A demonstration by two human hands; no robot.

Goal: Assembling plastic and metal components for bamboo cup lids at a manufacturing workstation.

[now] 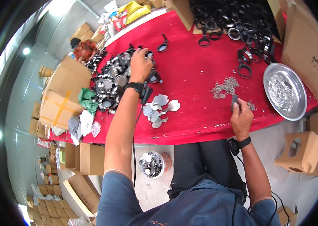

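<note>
1. Toward the left end of the red-covered worktop [192,71], a pile of black and silver pieces [107,83] lies heaped. Each looks light and stiff; the smooth round faces may slip, so the rims or black stems seem the better hold.
2. The left hand [141,64] is over the pile's right side, fingers bent downward; whether they are closed on a piece, I cannot tell.
3. Near the worktop's front edge, loose grey discs [154,115] overlap. They look thin and easily bent; pinch by the rim or tab.
4. Right of centre, small metal clips [224,88] lie scattered, probably almost weightless and fiddly, best picked singly with fingertips.
5. Just nearer the front edge, a small dark grey block [235,99] sits clamped between thumb and fingers of the right hand [240,116]. It looks rigid; its sides suit a pinch.
</note>
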